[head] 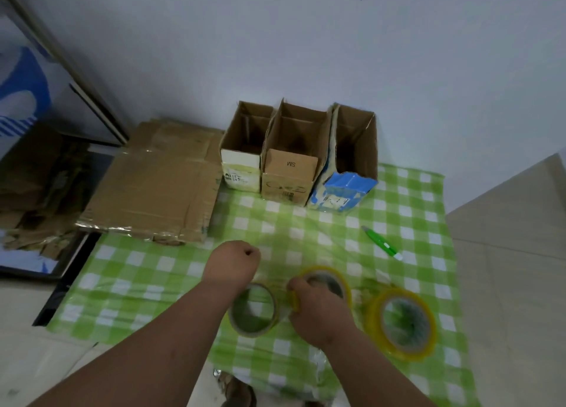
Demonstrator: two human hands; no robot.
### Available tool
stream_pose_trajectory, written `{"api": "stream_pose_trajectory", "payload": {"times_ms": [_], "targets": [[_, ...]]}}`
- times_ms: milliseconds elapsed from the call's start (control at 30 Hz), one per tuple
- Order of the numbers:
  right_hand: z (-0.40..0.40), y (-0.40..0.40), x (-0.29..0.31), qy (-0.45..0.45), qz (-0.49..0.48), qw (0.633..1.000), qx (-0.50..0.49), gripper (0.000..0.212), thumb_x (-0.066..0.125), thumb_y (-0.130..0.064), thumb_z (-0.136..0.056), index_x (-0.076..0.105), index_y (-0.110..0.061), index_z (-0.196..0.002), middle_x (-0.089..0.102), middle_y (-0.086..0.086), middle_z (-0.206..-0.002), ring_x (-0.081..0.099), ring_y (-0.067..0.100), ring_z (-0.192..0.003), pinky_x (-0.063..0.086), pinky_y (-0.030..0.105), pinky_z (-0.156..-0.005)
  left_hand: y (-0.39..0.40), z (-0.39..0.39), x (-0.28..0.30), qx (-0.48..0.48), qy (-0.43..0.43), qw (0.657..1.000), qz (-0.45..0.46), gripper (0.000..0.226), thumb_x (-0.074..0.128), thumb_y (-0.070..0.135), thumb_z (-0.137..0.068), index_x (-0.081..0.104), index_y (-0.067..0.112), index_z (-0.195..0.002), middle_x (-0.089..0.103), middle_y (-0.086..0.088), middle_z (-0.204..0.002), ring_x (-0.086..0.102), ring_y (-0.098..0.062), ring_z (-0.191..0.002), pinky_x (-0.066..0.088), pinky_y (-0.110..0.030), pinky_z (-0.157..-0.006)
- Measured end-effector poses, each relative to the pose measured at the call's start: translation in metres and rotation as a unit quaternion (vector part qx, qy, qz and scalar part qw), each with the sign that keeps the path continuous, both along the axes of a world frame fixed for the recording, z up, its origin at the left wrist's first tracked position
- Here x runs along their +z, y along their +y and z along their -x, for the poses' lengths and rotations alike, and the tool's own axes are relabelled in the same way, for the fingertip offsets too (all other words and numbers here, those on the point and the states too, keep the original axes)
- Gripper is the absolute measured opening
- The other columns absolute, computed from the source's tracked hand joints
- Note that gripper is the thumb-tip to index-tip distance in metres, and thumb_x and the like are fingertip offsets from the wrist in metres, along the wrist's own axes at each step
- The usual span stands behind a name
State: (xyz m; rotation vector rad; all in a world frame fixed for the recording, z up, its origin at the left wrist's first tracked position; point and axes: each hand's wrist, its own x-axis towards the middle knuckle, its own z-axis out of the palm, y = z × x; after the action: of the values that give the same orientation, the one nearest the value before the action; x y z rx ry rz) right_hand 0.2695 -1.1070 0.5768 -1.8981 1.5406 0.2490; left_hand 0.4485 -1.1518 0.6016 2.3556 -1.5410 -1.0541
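Note:
Three rolls of clear yellowish tape are on a green checked cloth (413,198). My right hand (318,311) grips the middle roll (329,279) by its near rim and holds it tilted up off the cloth. My left hand (232,264) is curled into a fist just left of and beyond that roll. A faint shiny strip of tape (275,270) seems to stretch from the fist to the roll. A second roll (252,313) lies flat between my forearms. The third roll (402,322) lies to the right.
A green utility knife (381,242) lies on the cloth at the right. Three open cardboard boxes (289,173) stand in a row against the wall. Flattened cardboard (153,186) is stacked at the left, with more scraps beyond it. Tiled floor surrounds the cloth.

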Motion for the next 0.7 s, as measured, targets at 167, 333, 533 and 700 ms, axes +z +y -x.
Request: {"api": "stream_pose_trajectory", "payload": {"times_ms": [167, 333, 533, 700], "targets": [[-0.024, -0.028, 0.019, -0.021, 0.121, 0.985, -0.120, 0.049, 0.053, -0.038, -0.082, 0.046, -0.026, -0.128, 0.062, 0.004, -0.115, 0.060, 0.031, -0.104, 0.047, 0.038, -0.086, -0.005, -0.030, 0.000, 0.135, 0.013, 0.988, 0.072, 0.029, 0.057, 0.023, -0.093, 0.070, 0.019, -0.118, 0.072, -0.005, -0.105, 0.062, -0.023, -0.084, 0.039, -0.025, -0.071], [-0.081, -0.072, 0.020, -0.141, 0.046, 0.975, -0.166, 0.030, 0.053, -0.026, -0.094, 0.059, -0.021, -0.123, 0.060, 0.004, -0.121, 0.060, 0.021, -0.095, 0.043, 0.026, -0.076, -0.011, -0.075, -0.002, 0.192, -0.020, 0.971, 0.141, 0.033, 0.062, 0.014, -0.086, 0.069, 0.013, -0.118, 0.067, -0.017, -0.115, 0.060, -0.038, -0.105, 0.048, -0.038, -0.086], [-0.156, -0.103, 0.004, -0.244, -0.140, 0.937, -0.209, 0.048, 0.054, -0.030, -0.097, 0.046, -0.018, -0.143, 0.052, -0.001, -0.135, 0.053, 0.018, -0.116, 0.041, 0.028, -0.094, -0.012, -0.138, -0.019, 0.149, -0.100, 0.980, 0.081, 0.068, 0.066, 0.016, -0.082, 0.042, 0.026, -0.146, 0.031, -0.008, -0.153, 0.027, -0.037, -0.136, 0.029, -0.047, -0.109], [-0.199, -0.116, -0.006, -0.311, -0.187, 0.849, -0.384, 0.015, 0.064, -0.017, -0.088, 0.056, -0.025, -0.096, 0.068, 0.005, -0.104, 0.064, 0.023, -0.089, 0.055, 0.042, -0.084, -0.007, -0.164, -0.030, 0.083, -0.128, 0.987, 0.043, 0.078, 0.065, 0.023, -0.084, 0.028, 0.040, -0.150, 0.012, 0.005, -0.162, 0.008, -0.028, -0.146, 0.027, -0.053, -0.113]]}}
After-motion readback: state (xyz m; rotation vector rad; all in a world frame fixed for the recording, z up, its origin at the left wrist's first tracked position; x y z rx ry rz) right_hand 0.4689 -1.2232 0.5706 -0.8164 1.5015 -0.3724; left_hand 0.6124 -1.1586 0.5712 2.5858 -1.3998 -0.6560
